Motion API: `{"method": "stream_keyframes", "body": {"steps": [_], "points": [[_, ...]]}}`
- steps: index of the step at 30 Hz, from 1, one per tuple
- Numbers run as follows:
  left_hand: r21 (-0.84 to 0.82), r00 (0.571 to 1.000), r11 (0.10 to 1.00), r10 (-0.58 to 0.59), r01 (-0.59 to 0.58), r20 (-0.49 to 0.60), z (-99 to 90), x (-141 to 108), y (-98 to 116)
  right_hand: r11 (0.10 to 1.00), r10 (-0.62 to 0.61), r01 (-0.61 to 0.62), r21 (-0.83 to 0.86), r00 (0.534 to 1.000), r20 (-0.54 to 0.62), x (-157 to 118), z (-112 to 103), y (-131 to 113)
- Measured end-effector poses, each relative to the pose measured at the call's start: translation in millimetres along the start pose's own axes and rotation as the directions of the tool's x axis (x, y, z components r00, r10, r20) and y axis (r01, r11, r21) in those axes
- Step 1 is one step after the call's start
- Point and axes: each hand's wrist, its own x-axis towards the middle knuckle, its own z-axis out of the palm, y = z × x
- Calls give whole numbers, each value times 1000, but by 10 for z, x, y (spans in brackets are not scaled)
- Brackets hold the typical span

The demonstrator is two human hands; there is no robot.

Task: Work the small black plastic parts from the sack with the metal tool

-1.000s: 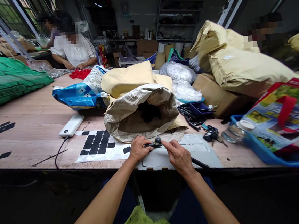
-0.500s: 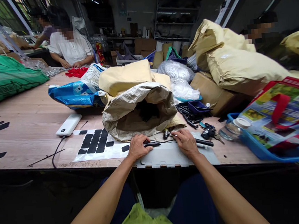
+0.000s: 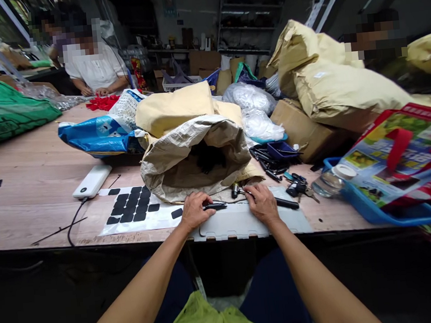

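My left hand [image 3: 195,211] is closed around a slim black pen-like piece [image 3: 215,206], whose tapered end points to the right. In my right hand [image 3: 262,201] is a small hammer [image 3: 287,203]; its metal head lies to the left of my fingers and its black handle comes out to the right. Both hands rest low over a grey board [image 3: 236,226] at the table's front edge. Just behind them lies a beige woven sack [image 3: 164,178], its mouth facing me and dark pieces inside. To the left, a white sheet [image 3: 160,221] carries rows of black rounded patches [image 3: 131,205].
A white power bank [image 3: 92,181] with a cable lies left. At right are black parts [image 3: 266,159], keys [image 3: 311,193], a clear jar [image 3: 328,184] and a blue basket [image 3: 389,214] with a colourful bag [image 3: 407,155]. Other people sit beyond the table.
The whole view has shifted a little, so things appear slightly further left and higher. Both hands keep their holds, and the black piece in the left hand lies slightly differently.
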Motion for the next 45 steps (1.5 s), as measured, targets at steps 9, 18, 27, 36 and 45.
{"method": "stream_keyframes", "body": {"steps": [9, 18, 27, 36, 45], "points": [[-327, 998, 943, 61, -62, -14, -175, -452, 310, 999, 45, -44, -30, 998, 50, 21, 1, -32], [-19, 850, 974, -188, 226, 492, 613, -1520, 305, 997, 56, -54, -47, 997, 45, 16, 8, -33], [-119, 754, 977, -58, 178, 655, 392, -1119, 431, 998, 46, -44, -51, 998, 37, 10, -8, -31], [12, 978, 982, -189, 191, -89, -205, 940, 358, 999, 32, -31, -41, 999, 33, 6, -23, -20], [233, 980, 952, -185, 198, -75, -38, 1401, 152, 999, 40, -39, -31, 998, 37, 20, -37, -23]]}}
